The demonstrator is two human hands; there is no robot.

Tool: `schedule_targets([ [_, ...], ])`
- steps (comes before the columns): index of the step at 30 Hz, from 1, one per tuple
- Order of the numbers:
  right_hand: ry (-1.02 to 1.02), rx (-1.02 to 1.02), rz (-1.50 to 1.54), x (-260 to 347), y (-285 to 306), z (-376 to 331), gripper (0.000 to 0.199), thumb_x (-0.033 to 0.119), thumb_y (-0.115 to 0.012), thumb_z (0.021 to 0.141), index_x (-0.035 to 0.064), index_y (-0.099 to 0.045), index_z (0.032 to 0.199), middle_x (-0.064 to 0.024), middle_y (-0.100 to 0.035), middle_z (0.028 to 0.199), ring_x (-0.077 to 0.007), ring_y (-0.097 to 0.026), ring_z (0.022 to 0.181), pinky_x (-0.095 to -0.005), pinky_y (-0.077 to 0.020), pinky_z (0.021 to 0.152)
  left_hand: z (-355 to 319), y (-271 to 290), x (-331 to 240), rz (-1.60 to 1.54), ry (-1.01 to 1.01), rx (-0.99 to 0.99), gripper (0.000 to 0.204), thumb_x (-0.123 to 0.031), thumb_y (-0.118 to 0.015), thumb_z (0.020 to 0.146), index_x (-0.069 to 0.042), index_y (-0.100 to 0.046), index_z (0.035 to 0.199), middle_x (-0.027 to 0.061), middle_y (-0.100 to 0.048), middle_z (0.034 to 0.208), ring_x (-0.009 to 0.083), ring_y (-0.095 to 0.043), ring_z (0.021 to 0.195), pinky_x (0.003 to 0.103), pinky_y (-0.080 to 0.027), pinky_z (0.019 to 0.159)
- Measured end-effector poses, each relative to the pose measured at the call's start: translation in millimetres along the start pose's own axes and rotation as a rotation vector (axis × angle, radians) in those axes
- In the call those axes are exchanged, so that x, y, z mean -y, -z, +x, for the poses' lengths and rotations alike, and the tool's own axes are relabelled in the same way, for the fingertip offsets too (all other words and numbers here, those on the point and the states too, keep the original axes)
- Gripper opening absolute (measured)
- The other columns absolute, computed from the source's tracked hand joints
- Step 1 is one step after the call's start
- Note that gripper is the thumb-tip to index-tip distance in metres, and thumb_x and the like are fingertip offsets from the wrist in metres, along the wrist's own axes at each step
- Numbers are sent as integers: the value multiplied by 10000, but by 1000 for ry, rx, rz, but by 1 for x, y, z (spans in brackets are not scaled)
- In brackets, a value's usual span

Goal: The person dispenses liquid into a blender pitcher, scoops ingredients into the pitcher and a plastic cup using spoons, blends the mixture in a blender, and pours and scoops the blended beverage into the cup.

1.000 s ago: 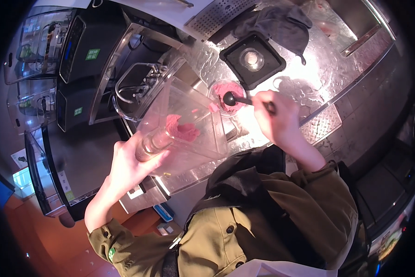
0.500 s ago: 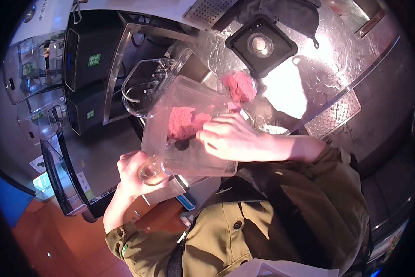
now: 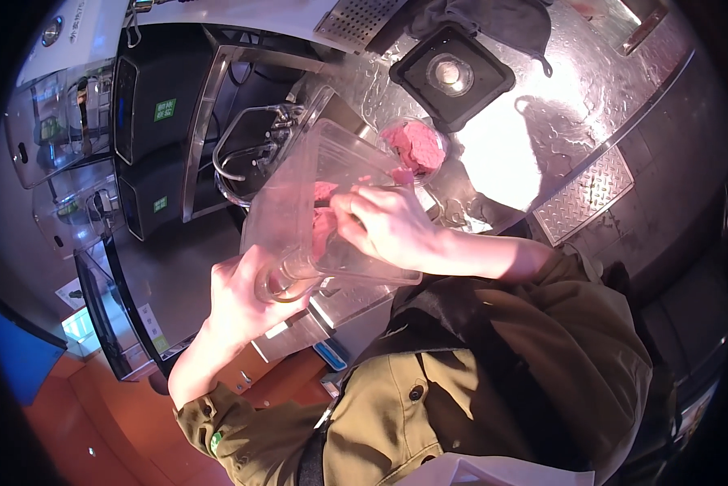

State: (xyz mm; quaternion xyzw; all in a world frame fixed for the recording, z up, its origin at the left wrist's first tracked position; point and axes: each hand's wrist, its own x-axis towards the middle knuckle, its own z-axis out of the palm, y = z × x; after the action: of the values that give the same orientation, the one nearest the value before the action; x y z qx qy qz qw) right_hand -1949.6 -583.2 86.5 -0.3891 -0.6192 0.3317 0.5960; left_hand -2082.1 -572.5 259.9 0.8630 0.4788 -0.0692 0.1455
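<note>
A clear plastic container (image 3: 279, 206) is tilted in front of me, with a soft pink mass (image 3: 323, 235) inside. My left hand (image 3: 242, 293) is closed round its lower left corner, where a round clear part shows by the fingers. Over the container, my right hand (image 3: 384, 227) has its fingers curled in against the pink mass; what they grip, if anything, is hidden. Just beyond the container's far right side, a clear round bowl (image 3: 445, 154) heaped with more pink stuff (image 3: 417, 144) stands on the wet metal counter (image 3: 570, 121). Small pink bits stick near the container's rim.
A black square tray (image 3: 412, 71) holding a small clear round cup (image 3: 450, 74) is on the counter, with a dark grey cloth (image 3: 518, 28) behind it. Left of the container are a metal tap (image 3: 230, 154) and black machines (image 3: 166, 73). A textured metal plate (image 3: 587, 198) lies right.
The container has tilted more steeply, and less of the pink mass shows inside. My right hand has moved slightly left and up. My left hand has shifted a little right with the container.
</note>
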Motion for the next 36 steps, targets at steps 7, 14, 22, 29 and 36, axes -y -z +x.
schedule_targets([
  [7, -643, -78, 503, -5, 52, -14, 120, 32, -476, 809, -32, -578, 810, -42, -566, 592, -77, -550, 491, -202, -435, 429, 12, -3, 2, 33, -47, 7, 331, -180, -759, 563, -33, -483, 673, 38, -495, 502, 120, -521, 428, 230, -414, 420],
  [14, -670, -291, 550, -18, 72, 5, 179, 89, -447, 808, -29, -580, 791, -85, -580, 585, -99, -564, 480, -204, -430, 409, 10, 4, -3, 73, -33, -26, 396, -156, -755, 521, -22, -533, 820, 43, -500, 521, 161, -536, 442, 249, -437, 434],
  [22, -694, -191, 660, 6, 77, -7, 160, 81, -474, 827, -39, -579, 839, -80, -576, 605, -99, -550, 479, -200, -432, 419, 20, 0, 2, 91, -16, -4, 376, -229, -768, 580, -8, -479, 674, 68, -527, 514, 108, -553, 469, 233, -435, 441],
  [29, -148, -99, 129, -21, 47, -21, 106, -27, -547, 746, -35, -586, 844, -92, -584, 720, -114, -540, 553, -231, -403, 443, 33, -3, -4, 124, -37, 27, 358, -224, -736, 601, -10, -493, 753, 93, -529, 511, 185, -568, 472, 267, -451, 438],
  [36, -229, -183, 155, -28, 75, -33, 125, -23, -542, 760, -33, -586, 876, -89, -574, 695, -109, -533, 565, -220, -409, 507, 34, -3, 4, 146, 13, 89, 306, -163, -729, 641, 4, -491, 736, 82, -532, 513, 105, -566, 477, 225, -445, 460],
])
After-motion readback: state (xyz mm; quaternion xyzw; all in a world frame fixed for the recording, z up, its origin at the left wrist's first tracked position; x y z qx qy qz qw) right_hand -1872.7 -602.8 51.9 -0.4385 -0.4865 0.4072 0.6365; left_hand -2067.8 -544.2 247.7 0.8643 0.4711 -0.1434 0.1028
